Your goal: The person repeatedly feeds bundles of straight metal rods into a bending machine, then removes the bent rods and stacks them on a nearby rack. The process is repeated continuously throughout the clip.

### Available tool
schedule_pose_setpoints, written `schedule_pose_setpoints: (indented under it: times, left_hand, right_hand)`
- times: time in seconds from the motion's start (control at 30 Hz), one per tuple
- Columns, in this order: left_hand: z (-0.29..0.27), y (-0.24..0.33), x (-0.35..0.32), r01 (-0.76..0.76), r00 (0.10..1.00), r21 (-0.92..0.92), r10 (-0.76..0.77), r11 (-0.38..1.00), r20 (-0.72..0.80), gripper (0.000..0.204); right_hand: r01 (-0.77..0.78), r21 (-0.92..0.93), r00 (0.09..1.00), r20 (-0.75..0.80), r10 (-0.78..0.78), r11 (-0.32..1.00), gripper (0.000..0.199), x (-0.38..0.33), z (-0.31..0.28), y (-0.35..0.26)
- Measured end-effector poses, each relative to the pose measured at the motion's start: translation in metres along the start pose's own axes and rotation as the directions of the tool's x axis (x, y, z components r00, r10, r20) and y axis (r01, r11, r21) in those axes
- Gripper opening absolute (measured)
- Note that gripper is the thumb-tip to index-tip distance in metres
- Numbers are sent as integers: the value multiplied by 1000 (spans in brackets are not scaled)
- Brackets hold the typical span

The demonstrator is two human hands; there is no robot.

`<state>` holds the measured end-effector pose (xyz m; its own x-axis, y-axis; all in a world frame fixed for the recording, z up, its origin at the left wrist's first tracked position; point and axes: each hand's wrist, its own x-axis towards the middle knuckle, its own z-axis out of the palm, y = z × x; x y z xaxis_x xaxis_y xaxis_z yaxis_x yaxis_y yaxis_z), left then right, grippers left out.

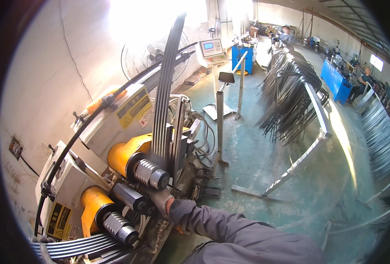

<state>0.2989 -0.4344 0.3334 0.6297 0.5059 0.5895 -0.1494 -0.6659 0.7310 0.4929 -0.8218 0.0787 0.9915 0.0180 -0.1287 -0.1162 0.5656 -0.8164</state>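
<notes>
My right hand (pixel 160 199), in a grey glove with a grey sleeve behind it, is closed on a bundle of dark metal bars (pixel 162 110) where they pass through a bending machine. The bars rise in a curve from the hand up to the top of the picture. They come out again flat at the lower left as bent bars (pixel 71 246). A ridged steel roller (pixel 153 174) sits just above the hand, a hexagonal roller (pixel 131 198) just left of it, and another ridged roller (pixel 120 226) below. Yellow housings (pixel 124 154) back the rollers. My left hand is out of view.
A control panel on a post (pixel 211 47) and a fan (pixel 148 55) stand behind the machine. A slanted rack (pixel 318 114) holding several bent dark bars (pixel 287 88) stands on the green floor to the right. Blue machines (pixel 336 81) and two people (pixel 286 35) (pixel 364 81) are farther back.
</notes>
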Motion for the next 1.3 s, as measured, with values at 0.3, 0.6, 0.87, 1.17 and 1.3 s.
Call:
schedule_pose_setpoints:
  times: [0.3, 0.6, 0.87, 1.17, 1.3]
  left_hand:
    - [83, 68, 36, -74, 984, -181, 102, 981, 146, 33]
    - [108, 115, 43, 21, 924, -195, 56, 981, 379, 32]
    - [108, 114, 45, 60, 925, -221, 29, 973, 378, 33]
    - [109, 123, 38, 60, 936, -214, 20, 975, 351, 36]
    - [110, 124, 40, 58, 929, -281, 51, 958, 366, 36]
  right_hand:
    - [155, -141, 987, 56, -149, 978, 44, 2, -7, -1]
    - [169, -206, 986, 26, -168, 964, 40, 5, -7, 1]
    - [194, -110, 981, 45, -190, 975, 36, 7, -5, 7]
    - [219, -199, 976, 45, -214, 955, 38, 9, -7, 8]
    - [113, -130, 994, 20, -112, 985, 43, 12, -6, 11]
